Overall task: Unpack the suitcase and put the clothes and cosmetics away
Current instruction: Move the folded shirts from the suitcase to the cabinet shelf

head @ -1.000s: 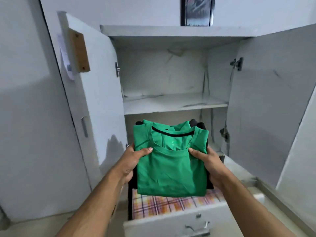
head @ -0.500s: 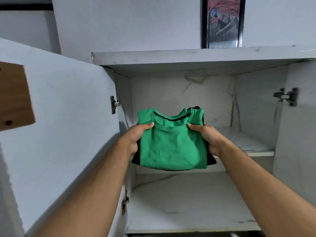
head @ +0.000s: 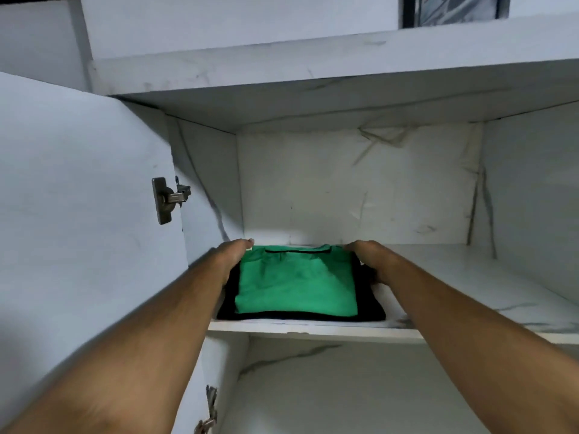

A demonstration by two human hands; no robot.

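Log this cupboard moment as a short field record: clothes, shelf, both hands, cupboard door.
clothes: folded green shirt lying on top of a folded black garment, one stack
place: upper shelf of the white cupboard, stack at its left front, resting flat
left hand: against the stack's left side, fingers reaching toward the back; grip unclear
right hand: on the stack's right side, fingers curled at its edge
lower shelf: visible below
cupboard door: open at left, metal hinge showing
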